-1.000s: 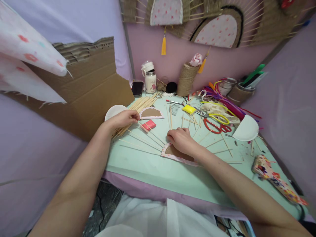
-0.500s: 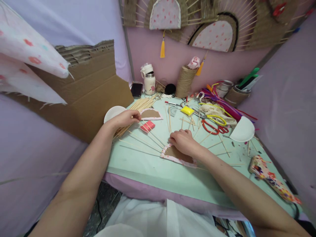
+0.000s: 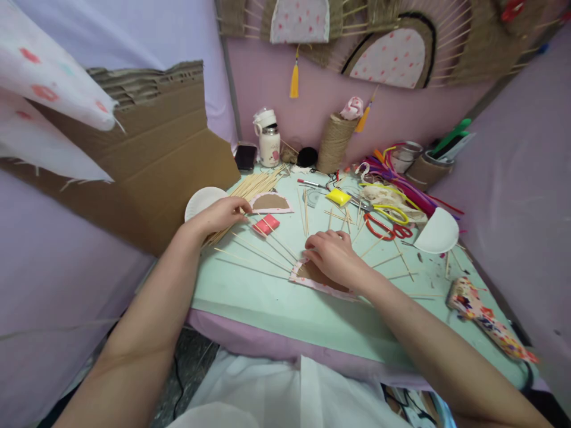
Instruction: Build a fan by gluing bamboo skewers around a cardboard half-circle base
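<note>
Cloth-edged half-circle of brown cardboard is lying flat near the front of the mint table, with a big cardboard sheet leaning off to the left. Then there's the stick bundle, partly under the left hand, fingers bunched. Right hand is curled over the half-circle's curved edge, can't tell if it's pinching anything. Smaller stuff: a red packet, then skinny loose sticks fanning from that edge, one reaching the left fingertips, though can't tell if it's gripped.
</note>
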### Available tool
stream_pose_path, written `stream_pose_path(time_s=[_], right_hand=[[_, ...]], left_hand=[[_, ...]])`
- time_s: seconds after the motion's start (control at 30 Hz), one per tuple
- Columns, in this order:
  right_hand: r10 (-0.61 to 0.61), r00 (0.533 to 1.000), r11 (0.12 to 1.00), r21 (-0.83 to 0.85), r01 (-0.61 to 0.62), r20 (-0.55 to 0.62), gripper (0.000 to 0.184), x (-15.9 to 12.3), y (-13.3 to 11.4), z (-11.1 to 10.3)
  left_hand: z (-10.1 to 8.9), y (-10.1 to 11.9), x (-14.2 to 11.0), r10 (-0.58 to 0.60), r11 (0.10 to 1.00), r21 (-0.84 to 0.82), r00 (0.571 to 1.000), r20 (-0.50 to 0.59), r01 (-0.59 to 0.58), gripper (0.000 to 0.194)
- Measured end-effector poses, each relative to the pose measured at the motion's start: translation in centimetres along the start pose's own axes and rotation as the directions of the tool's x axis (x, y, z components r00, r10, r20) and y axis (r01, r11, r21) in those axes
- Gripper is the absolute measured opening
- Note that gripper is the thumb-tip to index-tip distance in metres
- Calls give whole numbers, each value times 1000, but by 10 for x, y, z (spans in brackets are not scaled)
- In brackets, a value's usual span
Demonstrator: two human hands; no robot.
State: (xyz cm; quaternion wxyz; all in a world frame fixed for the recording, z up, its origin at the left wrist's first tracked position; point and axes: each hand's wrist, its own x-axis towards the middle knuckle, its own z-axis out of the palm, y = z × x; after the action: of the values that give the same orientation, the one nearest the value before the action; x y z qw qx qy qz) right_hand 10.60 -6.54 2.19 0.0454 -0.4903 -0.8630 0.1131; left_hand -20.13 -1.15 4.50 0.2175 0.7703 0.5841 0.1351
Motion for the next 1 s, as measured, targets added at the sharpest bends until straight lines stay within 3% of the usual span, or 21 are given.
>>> stream_pose_path(time_s=[0.07,0.13,0.23,0.3,0.4,0.6,0.87,1.0], right_hand=[[1,999,1000,-5,-2,-43,21,-9,-1,-4],[14,997,1000,9,-13,-79,20,-19,-1,-7],[52,991,996,73,-43,-124,18,-34,-2,-8],[78,986,992,113,-62,-149,19,-43,-3,-5],[66,985,987,154,-41,-161,22,-56,-7,5],[25,978,976,216,22,-209,21,-72,-9,25],[23,978,977,211,22,-207,20,-79,-3,23],[11,974,981,193,34,-226,19,-83,0,23]], left_hand=[[2,19,-6,62,997,58,994,-87,-57,25],[10,43,-13,183,982,68,979,-87,-178,20],[29,74,-18,380,923,19,920,98,-384,18],[42,84,-18,436,893,28,878,198,-449,20],[55,85,-14,450,874,78,860,239,-479,21],[62,78,-10,454,856,142,854,254,-497,24],[68,77,-6,400,882,132,868,294,-451,23],[66,78,-6,435,866,123,852,290,-484,27]])
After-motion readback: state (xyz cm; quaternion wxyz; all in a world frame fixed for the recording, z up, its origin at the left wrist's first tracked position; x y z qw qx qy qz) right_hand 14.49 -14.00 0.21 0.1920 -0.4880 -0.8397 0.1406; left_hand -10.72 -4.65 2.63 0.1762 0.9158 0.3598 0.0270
